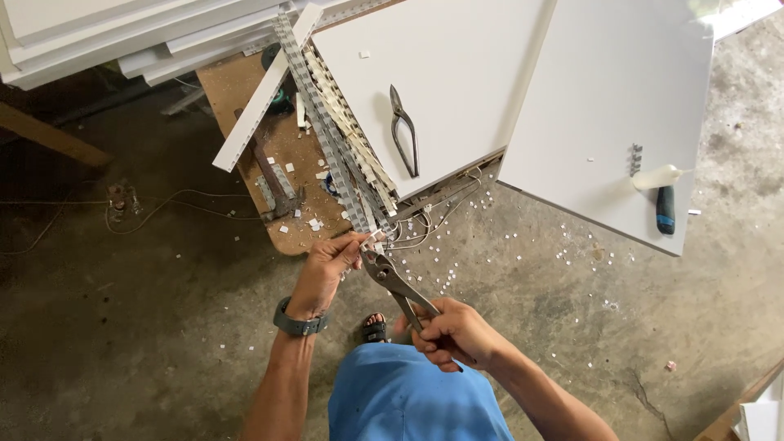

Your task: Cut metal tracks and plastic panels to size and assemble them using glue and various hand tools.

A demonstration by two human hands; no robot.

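A person standing over a cluttered wooden workbench (245, 90) is cutting slotted plastic strips (347, 175) that are overhanging the bench's near edge. The left hand (331, 269), fingers closed, is pinching the strip ends just past that edge, while the right hand (453, 333) is squeezing the handles of metal snips (392, 282), their jaws biting the strip beside the left fingertips. The strips look light, thin and springy, likely to flex and snap brittle at the notches, so holding close to the cut seems soundest. On the bench, a second pair of snips (404, 131) is lying on a white panel (457, 73); a further white panel (604, 106) to its right is carrying a blue-handled tool (665, 208). Loose wires (441, 214) are dangling below the bench edge near the cut, and white offcuts (523, 245) are littering the concrete floor (147, 327).
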